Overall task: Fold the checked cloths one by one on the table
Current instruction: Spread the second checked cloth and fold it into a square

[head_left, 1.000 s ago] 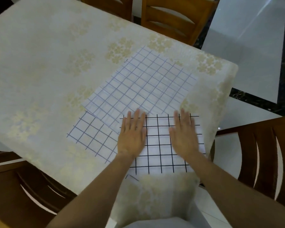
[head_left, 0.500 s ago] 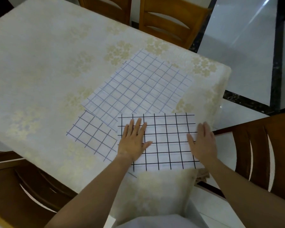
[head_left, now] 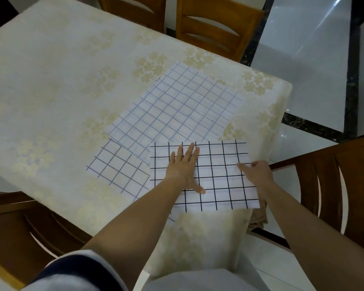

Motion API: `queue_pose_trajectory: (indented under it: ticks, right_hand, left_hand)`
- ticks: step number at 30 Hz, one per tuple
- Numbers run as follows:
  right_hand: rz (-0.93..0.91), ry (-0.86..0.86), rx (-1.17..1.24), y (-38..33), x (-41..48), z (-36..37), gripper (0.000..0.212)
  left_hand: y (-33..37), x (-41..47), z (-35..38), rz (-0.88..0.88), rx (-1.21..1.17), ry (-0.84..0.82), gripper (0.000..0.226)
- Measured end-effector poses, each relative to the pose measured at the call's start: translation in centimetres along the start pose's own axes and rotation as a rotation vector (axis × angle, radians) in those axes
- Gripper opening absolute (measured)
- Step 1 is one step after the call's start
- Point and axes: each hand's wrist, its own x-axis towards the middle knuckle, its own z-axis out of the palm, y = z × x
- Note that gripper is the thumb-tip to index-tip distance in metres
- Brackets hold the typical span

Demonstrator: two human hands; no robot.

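Now I'm sliding my right hand [head_left: 259, 175] out, pinching the cloth [head_left: 219, 185] edge, spread left hand [head_left: 182, 171] pinning it for folding

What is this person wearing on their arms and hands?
Nothing on the left hand or right hand: no gloves, rings or watch show. Both forearms are bare. A short sleeve, dark navy with white edging, covers the left upper arm.
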Motion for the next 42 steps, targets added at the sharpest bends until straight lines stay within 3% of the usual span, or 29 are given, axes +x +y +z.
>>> queue_pose_trajectory:
  ticks: [6,11,21,25,33,37,42]
  right_hand:
    - [0.004,-0.157,0.055,0.8,-0.8,-0.8,0.032]
    - [-0.104,-0.080,-0.002,1.8,-2.4,-1.1,0.028]
    - [-0.146,-0.001,0.021,2.3,-3.5,-1.4,0.025]
    - [-0.187,0.018,0.034,1.6,-4.7,-1.6,0.015]
    - [-0.426,-0.004,0.063,-1.0,-8.1,-2.0,0.012]
    - [-0.466,-0.134,0.030,-3.6,-10.8,-1.9,0.051]
    - [-0.589,-0.191,-0.120,-5.9,-11.6,-0.5,0.058]
  left_hand:
    - [0.4,0.2,-0.3,-0.015,-0.006,-0.025,0.154]
    - [0.1,0.0,-0.2,0.004,-0.013,-0.002,0.154]
    - [1.2,0.0,-1.2,-0.049,0.017,-0.069,0.161]
    - [1.5,0.1,-1.1,-0.077,0.020,-0.077,0.163]
    - [1.3,0.4,-0.8,-0.092,-0.011,-0.082,0.165]
    - [1.2,0.4,-0.8,-0.089,-0.021,-0.079,0.165]
    - [1.2,0.3,-0.8,-0.094,-0.008,-0.069,0.166]
